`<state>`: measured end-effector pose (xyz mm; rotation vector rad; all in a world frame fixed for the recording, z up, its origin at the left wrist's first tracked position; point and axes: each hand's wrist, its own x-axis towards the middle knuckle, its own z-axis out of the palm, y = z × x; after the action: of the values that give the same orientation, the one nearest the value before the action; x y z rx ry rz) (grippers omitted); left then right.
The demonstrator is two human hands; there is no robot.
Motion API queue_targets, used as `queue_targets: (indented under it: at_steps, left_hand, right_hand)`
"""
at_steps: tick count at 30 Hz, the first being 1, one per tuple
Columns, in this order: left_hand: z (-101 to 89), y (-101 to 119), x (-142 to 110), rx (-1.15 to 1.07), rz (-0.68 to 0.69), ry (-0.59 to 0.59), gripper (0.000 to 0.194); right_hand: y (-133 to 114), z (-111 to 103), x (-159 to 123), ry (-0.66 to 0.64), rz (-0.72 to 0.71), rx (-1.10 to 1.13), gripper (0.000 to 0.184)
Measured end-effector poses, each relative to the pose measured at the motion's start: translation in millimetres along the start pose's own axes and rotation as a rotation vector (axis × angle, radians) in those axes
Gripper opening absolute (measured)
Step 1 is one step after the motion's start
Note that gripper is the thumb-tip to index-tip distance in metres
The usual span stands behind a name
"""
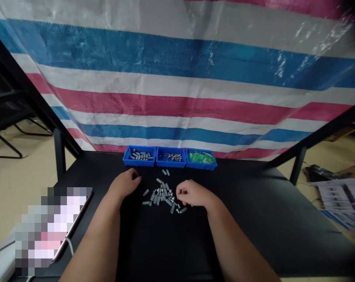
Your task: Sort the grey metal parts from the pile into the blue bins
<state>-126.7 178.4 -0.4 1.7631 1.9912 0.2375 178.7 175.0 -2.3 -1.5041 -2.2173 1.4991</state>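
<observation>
A loose pile of small grey metal cylinders and screws (163, 194) lies on the black table (253, 219). My left hand (126, 183) rests curled on the table just left of the pile, fingers closed; what is in them, if anything, is hidden. My right hand (191, 194) is at the pile's right edge with fingertips pinched together over the parts. Behind the pile stand three blue trays: the left tray (139, 156) holds grey cylinders, the middle tray (171, 157) holds small screws, the right tray (201, 159) holds green pieces.
A striped blue, red and white tarp (177, 86) hangs right behind the trays. Black frame bars (60, 152) rise at the left and right table edges. A blurred-out patch (51, 227) and a white device sit at the front left. Printed papers (338, 199) lie on the floor at right.
</observation>
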Motion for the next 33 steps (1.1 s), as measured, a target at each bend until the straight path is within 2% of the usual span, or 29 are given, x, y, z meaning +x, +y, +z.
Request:
queue_targets:
  at_steps: [2, 3, 5, 7, 9, 11, 14, 16, 19, 21, 23, 25, 29, 33]
  left_hand:
    - [0.5, -0.5, 0.3, 0.000, 0.004, 0.004, 0.031]
    - [0.7, -0.7, 0.4, 0.000, 0.004, 0.005, 0.031]
    - [1.0, -1.0, 0.7, -0.001, 0.000, 0.006, 0.032]
    - [0.9, -1.1, 1.0, 0.001, -0.006, 0.003, 0.033]
    - [0.7, -1.1, 1.2, 0.004, -0.008, -0.002, 0.033]
    - [0.7, -1.2, 1.3, 0.007, -0.003, -0.004, 0.033]
    - [0.7, -1.2, 1.0, 0.010, -0.003, 0.002, 0.034]
    - [0.4, -0.8, 0.5, 0.009, -0.007, 0.002, 0.034]
    - [-0.6, 0.4, -0.6, 0.005, -0.008, -0.002, 0.034]
    - [-1.1, 0.9, -1.0, 0.003, -0.007, -0.003, 0.034]
    - [-1.0, 0.9, -0.8, 0.003, -0.005, -0.005, 0.033]
    - [-0.4, 0.4, -0.1, 0.006, -0.003, -0.006, 0.033]
    - [0.9, -0.6, 0.9, 0.007, -0.005, -0.008, 0.033]
    - [0.8, -0.2, 0.1, 0.000, -0.006, -0.006, 0.033]
  right_hand:
    - [1.8, 0.1, 3.3, 0.052, -0.045, 0.004, 0.010]
    - [2.1, 0.1, 5.2, 0.121, -0.097, 0.029, 0.011]
    - [1.5, 0.2, 9.2, 0.333, -0.252, 0.137, 0.021]
    - [0.4, 0.5, 12.6, 0.528, -0.397, 0.269, 0.042]
    - [-0.3, 0.7, 14.4, 0.611, -0.453, 0.343, 0.062]
    - [-0.9, 0.6, 14.0, 0.633, -0.441, 0.302, 0.063]
    - [-3.4, -0.2, 9.5, 0.608, -0.413, 0.100, 0.031]
    - [-6.7, -0.5, 5.0, 0.506, -0.386, -0.021, 0.015]
    - [-12.0, 0.7, -0.5, 0.295, -0.332, -0.093, 0.009]
    - [-14.5, 2.8, -1.7, 0.199, -0.306, -0.105, 0.010]
    - [-16.4, 5.8, -0.8, 0.200, -0.282, -0.115, 0.015]
    - [-17.8, 9.2, 1.5, 0.260, -0.257, -0.138, 0.020]
    - [-18.6, 14.1, 5.6, 0.299, -0.255, -0.184, 0.011]
    - [-16.7, 12.5, 4.6, 0.327, -0.262, -0.188, 0.012]
